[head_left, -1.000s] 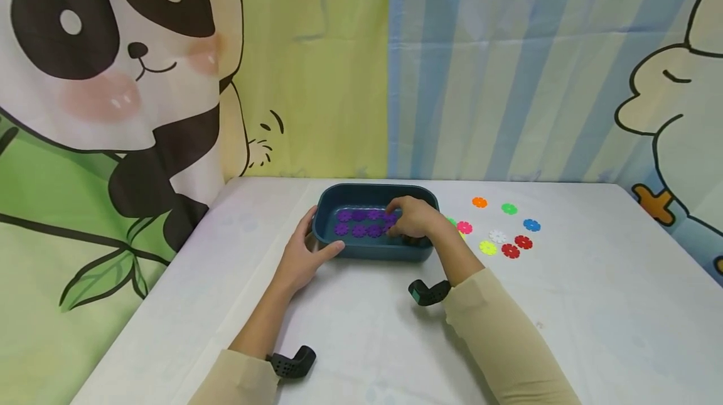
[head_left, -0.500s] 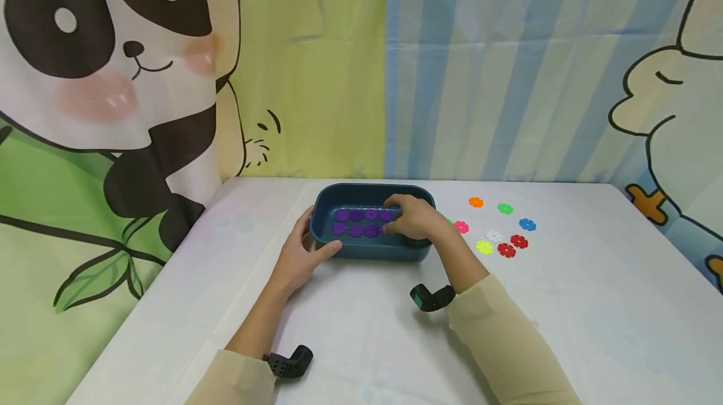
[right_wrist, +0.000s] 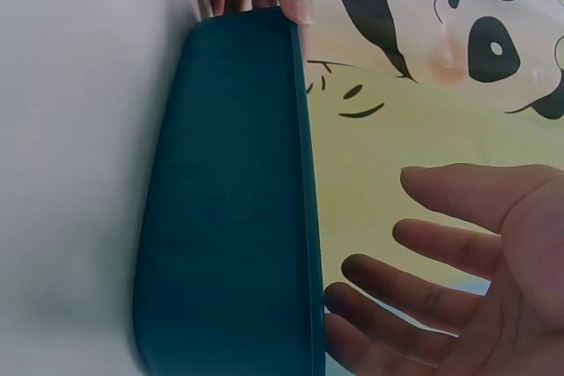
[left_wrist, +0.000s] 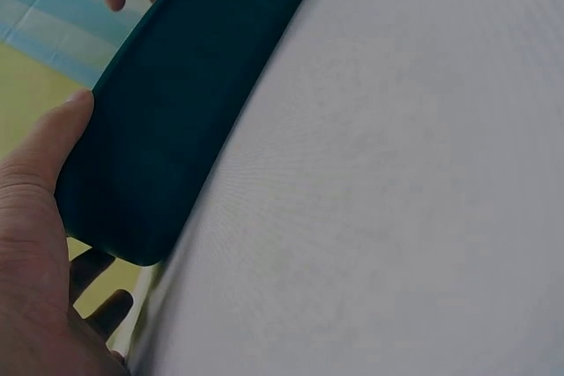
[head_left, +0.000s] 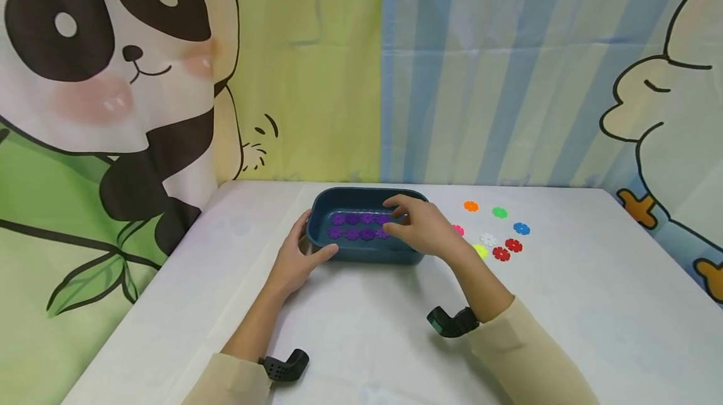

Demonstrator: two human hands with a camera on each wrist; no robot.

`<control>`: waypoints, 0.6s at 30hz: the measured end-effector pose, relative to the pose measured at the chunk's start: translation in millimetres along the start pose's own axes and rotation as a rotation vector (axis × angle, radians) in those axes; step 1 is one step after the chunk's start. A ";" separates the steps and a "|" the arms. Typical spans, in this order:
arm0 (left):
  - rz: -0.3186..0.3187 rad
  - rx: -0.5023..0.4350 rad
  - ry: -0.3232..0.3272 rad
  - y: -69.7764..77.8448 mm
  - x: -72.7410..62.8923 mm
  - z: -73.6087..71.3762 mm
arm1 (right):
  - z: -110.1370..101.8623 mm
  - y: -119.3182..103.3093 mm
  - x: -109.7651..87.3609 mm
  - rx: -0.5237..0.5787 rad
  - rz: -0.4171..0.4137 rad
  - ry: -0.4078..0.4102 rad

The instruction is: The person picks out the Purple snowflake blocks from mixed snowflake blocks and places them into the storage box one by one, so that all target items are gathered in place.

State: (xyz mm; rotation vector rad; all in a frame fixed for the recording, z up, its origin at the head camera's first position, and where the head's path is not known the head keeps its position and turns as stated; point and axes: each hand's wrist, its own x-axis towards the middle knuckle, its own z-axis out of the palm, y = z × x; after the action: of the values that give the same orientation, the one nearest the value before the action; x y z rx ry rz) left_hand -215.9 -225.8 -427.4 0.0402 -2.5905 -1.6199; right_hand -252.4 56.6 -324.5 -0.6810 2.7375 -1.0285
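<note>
A dark teal rectangular bin (head_left: pixel 375 255) sits on the white table, with several purple flower-shaped discs (head_left: pixel 353 234) laid in two rows on its floor. My left hand (head_left: pixel 296 262) grips the bin's left end, thumb at the front rim and fingers around the side. Over the bin's right part hovers my right hand (head_left: pixel 428 227), its fingers apart and relaxed with nothing between them. The right wrist view shows the right hand (right_wrist: pixel 480 279) spread beside the bin's rim, palm and fingertips bare. The bin's right inside is partly hidden behind this hand.
Right of the bin, loose flower-shaped discs are scattered on the table: orange (head_left: pixel 471 206), green (head_left: pixel 499 212), blue (head_left: pixel 521 228), white (head_left: pixel 488 240), yellow (head_left: pixel 481 250), pink and two red (head_left: pixel 501 254). A printed curtain (head_left: pixel 316 78) hangs behind the table.
My right hand has risen out of the bin and drawn back slightly toward me, its fingers spreading. My left hand keeps its grip on the bin. The head view has shifted a little.
</note>
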 end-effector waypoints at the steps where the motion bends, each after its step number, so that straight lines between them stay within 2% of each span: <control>1: 0.001 0.000 -0.003 0.0 0.3 0.2 | -1.6 1.5 -3.2 0.000 0.001 0.009; 10: 0.014 -0.006 -0.002 0.5 2.7 -0.6 | -20.9 15.6 -25.8 -0.070 -0.015 0.147; 14: 0.013 0.018 -0.004 0.2 2.9 -4.7 | -25.6 26.0 -34.9 -0.108 -0.018 0.212; 18: 0.037 0.053 0.008 3.6 3.6 -11.8 | -29.3 39.1 -42.2 -0.142 -0.015 0.241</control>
State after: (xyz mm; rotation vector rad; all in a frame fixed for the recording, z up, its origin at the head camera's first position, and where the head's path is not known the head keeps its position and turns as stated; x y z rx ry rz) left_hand -218.4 -235.1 -418.8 0.0025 -2.6115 -1.5358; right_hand -237.4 119.2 -329.0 -0.6352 3.0421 -0.9851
